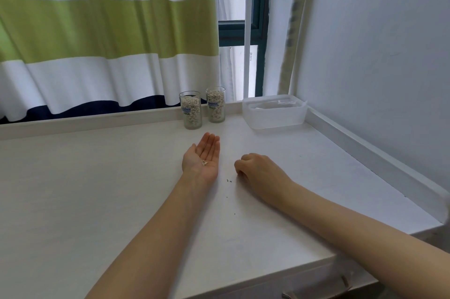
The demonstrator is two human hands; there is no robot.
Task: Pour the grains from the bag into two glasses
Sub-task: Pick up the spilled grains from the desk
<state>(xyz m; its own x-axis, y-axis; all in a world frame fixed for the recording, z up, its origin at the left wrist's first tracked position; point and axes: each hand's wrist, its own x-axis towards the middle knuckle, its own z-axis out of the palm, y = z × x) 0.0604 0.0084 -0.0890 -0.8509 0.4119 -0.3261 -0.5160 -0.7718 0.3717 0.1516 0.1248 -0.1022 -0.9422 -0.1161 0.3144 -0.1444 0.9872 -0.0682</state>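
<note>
Looking down from the head camera, we see two glasses standing side by side at the far edge of the white table (97,177), just in front of its raised back rim. The left glass (191,113) and the right glass (215,105) are both upright, close together but whether they touch we cannot tell, and each is filled most of the way with pale grains; the right one stands a little farther back. Each glass carries a small blue label on its side.

Our left hand (203,158) lies palm up on the table just near of the glasses, fingers straight and pressed together, with a few loose grains (204,163) resting in the hollow of the palm. Our right hand (258,169) rests knuckles up to the right of it, well apart from the glasses, its fingers curled under against the tabletop; we cannot tell whether anything is pinched beneath them. A few dark specks (229,180) lie on the table between the two hands and a little nearer to us.

To the right of the glasses, in the far right corner, sits a translucent white plastic bin (275,113) with something clear and crinkled inside; we cannot tell whether that is the bag. Behind the table hangs a white and green striped curtain (97,31), with a window frame (255,26) to its right
</note>
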